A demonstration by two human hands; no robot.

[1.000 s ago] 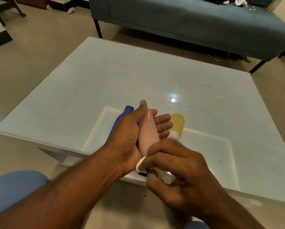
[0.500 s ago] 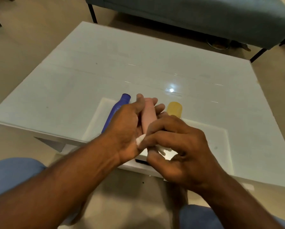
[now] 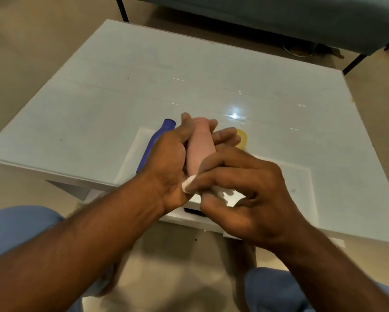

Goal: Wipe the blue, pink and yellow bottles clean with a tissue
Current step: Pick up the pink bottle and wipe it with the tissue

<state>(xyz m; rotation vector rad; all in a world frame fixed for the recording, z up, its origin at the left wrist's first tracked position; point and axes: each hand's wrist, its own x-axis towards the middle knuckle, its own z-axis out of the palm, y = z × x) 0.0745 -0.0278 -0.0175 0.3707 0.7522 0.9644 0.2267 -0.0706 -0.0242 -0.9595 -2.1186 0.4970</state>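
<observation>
My left hand [image 3: 168, 163] is wrapped around the pink bottle [image 3: 199, 149], holding it above the near edge of the table with its neck pointing away from me. My right hand [image 3: 245, 194] pinches a white tissue [image 3: 188, 185] against the bottle's lower end. The blue bottle [image 3: 154, 145] lies on the table just left of my left hand, partly hidden by it. Only the top of the yellow bottle [image 3: 242, 137] shows behind my fingers on the right.
The white glass-topped table [image 3: 144, 86] fills the middle of the view, with a paler rectangular patch [image 3: 297, 194] under the bottles. A blue-grey sofa [image 3: 279, 16] on dark legs stands beyond it. My knees in blue trousers [image 3: 17, 230] sit below the near edge.
My right hand has slid the tissue along the lower part of the pink bottle while the left keeps its hold. The camera has tilted further down.
</observation>
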